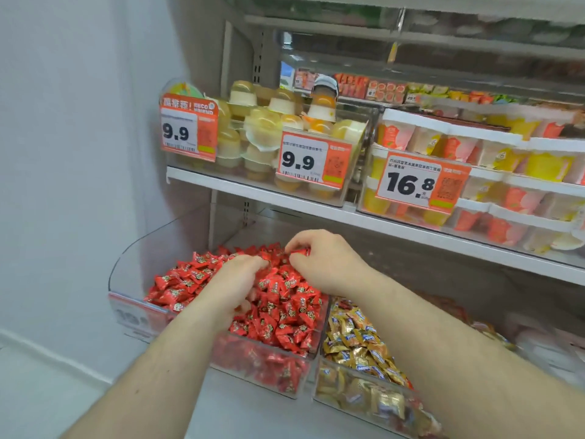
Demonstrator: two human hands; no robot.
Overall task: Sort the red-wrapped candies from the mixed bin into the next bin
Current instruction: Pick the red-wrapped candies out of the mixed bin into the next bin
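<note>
While your right hand (319,261) pinches a few red-wrapped candies (299,252) above the back of the clear plastic bin heaped with red candies (281,315), your left hand (235,285) lies curled on that heap, fingertips buried, so you cannot tell whether it grips anything. Beside it on the right sits the clear bin of gold-wrapped candies (357,340). Your pinch looks shallow: a slippery wrapper may slide out, and a candy dropped near the divider could fall among the gold ones.

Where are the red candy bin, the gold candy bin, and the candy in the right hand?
red candy bin (269,372), head view, clear front wall.
gold candy bin (357,397), head view, clear front wall.
red candy (299,251), head view, wrapper between the fingers.
</note>
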